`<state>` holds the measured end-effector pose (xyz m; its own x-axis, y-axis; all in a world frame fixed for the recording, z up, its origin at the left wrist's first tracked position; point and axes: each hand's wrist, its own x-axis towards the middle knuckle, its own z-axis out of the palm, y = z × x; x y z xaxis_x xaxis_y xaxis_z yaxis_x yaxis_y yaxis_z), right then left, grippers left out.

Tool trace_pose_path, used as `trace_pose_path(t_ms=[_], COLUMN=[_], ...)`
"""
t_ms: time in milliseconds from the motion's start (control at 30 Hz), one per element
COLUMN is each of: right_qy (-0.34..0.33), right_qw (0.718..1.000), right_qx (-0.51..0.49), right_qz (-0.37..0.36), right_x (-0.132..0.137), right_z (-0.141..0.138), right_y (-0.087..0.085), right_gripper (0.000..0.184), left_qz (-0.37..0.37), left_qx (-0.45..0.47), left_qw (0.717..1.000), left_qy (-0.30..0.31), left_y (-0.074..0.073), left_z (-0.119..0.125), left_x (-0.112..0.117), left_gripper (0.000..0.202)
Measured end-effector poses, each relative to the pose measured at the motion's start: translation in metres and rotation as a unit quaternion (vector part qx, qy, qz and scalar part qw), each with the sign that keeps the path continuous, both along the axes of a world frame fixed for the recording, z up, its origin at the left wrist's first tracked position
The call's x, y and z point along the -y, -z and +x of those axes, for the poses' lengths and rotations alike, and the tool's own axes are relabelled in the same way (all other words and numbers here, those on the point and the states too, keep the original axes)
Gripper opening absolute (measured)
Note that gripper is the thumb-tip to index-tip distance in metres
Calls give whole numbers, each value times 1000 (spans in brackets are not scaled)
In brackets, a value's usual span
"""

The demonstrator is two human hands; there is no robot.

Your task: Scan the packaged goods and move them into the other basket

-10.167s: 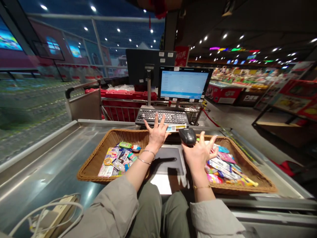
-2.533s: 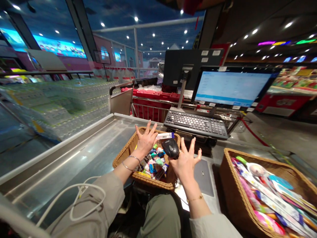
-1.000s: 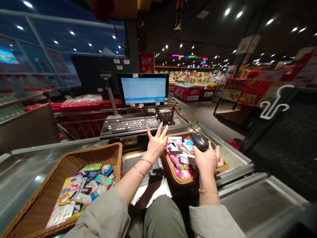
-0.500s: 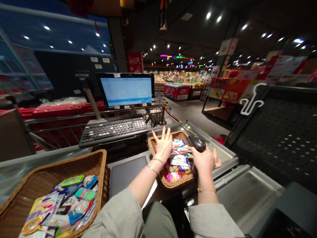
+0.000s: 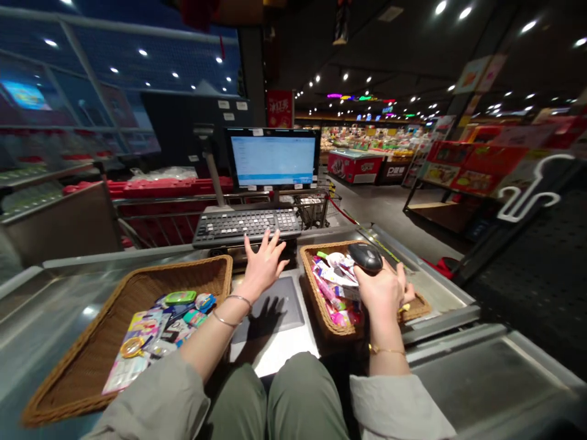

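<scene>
My left hand hovers open, fingers spread, above the dark scanner plate and just below the black keyboard; nothing is in it. My right hand is closed around a black handheld barcode scanner, held over the right wicker basket, which is full of colourful small packets. The left wicker basket holds several bright packets near its right end.
A lit monitor stands behind the keyboard on a steel checkout counter. Red shopping baskets sit behind a rail. Store shelves and an aisle lie to the right. A black perforated panel rises at the right.
My left hand has left the right basket and moved left to hover over the scanner plate, open. The right hand keeps the scanner above the right basket. The view swung slightly left.
</scene>
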<state>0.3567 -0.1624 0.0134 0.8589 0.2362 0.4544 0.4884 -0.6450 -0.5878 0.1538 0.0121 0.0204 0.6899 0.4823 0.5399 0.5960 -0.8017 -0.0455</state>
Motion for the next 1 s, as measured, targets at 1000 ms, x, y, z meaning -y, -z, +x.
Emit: trace_pose_path(t_ms=[1000], right_qy=[-371], right_qw=[924], right_qx=[87], right_qz=[-33], right_x=[-115], right_z=[-210], right_y=[34], right_gripper=[30], left_qz=[-77], left_qx=[-223], left_qw=[965], left_qy=[-114], left_y=[68], left_z=[-247], left_x=[-64], left_gripper=[42])
